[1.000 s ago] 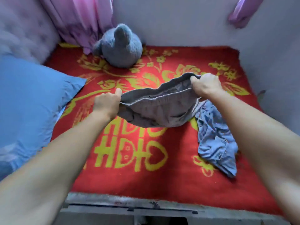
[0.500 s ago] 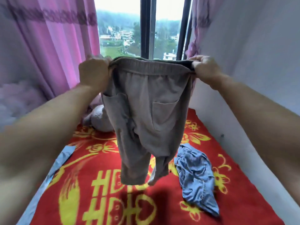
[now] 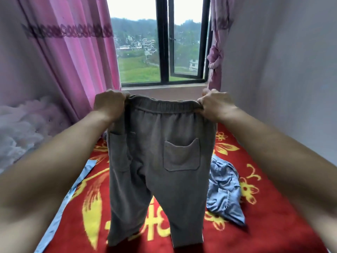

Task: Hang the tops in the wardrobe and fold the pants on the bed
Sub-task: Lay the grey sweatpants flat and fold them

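Grey-brown pants [image 3: 160,161] with an elastic waistband and a patch pocket hang spread out above the bed. My left hand [image 3: 109,105] grips the left end of the waistband and my right hand [image 3: 216,105] grips the right end. Both legs dangle straight down, their hems close to the red blanket [image 3: 273,216] with yellow flowers. A crumpled light-blue denim garment [image 3: 225,190] lies on the blanket to the right of the pants.
A blue pillow edge [image 3: 60,212] runs along the bed's left side. Pink curtains [image 3: 76,55] and a pale tufted headboard [image 3: 21,128] stand on the left. The window [image 3: 164,52] is straight ahead and a white wall [image 3: 282,70] bounds the bed on the right.
Both hands lifted the pants off the bed and held them up by the waistband. The legs have unfurled and now hang straight. The view has tilted up toward the window.
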A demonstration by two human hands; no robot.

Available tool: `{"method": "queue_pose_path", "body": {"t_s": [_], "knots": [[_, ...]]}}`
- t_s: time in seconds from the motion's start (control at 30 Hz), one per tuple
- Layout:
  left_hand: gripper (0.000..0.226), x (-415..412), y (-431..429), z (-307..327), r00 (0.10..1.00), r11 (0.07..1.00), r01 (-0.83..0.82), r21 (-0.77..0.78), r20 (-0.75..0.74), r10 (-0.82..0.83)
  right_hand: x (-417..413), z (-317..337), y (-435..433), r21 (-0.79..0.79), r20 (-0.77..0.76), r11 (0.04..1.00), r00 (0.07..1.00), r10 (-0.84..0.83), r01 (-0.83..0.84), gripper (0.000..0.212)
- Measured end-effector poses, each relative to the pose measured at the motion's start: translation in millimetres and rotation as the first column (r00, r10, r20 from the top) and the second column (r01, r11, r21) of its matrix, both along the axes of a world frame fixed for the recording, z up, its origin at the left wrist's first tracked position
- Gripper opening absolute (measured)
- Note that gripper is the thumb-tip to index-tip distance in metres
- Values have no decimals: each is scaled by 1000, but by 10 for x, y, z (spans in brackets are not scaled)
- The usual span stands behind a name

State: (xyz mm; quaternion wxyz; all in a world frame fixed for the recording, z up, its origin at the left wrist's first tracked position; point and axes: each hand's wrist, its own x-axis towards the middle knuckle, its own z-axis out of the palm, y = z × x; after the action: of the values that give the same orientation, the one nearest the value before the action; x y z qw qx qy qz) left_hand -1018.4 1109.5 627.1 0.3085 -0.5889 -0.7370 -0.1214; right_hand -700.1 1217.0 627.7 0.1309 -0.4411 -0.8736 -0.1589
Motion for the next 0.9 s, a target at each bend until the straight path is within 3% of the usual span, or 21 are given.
{"method": "queue_pose_path", "body": {"t_s": [0.13,0.27,0.4,0.5,0.6,0.67,0.73,0.8,0.9], "knots": [[13,143,-233,-192,998,965,-2,-263,58,18,169,-287,-142,-143,55,989,998,-23,31,21],[42,272,-408,-404,998,920,-50,-388,14,60,300,-539,-256,-276,96,960,995,-18,44,19],[42,404,-321,-635,993,868,-76,-491,44,111,337,-706,-225,-446,172,889,985,-27,102,14],[33,394,-33,-745,965,761,21,-649,213,155,293,-791,-35,-615,155,780,988,-20,112,20],[23,274,346,-852,880,637,201,-744,423,216,201,-896,264,-648,158,753,987,-19,118,20],[15,145,595,-930,820,607,244,-756,495,286,87,-986,503,-663,124,740,991,-43,115,24],[9,-8,865,-1005,829,662,226,-715,498,255,-63,-1063,764,-644,57,759,995,-83,100,38],[5,-161,1138,-1030,849,788,182,-589,499,177,-239,-1058,1029,-589,-47,805,992,-120,69,52],[29,-422,1557,-860,807,940,144,-309,587,69,-507,-822,1444,-459,-180,888,977,-111,17,53]]}}
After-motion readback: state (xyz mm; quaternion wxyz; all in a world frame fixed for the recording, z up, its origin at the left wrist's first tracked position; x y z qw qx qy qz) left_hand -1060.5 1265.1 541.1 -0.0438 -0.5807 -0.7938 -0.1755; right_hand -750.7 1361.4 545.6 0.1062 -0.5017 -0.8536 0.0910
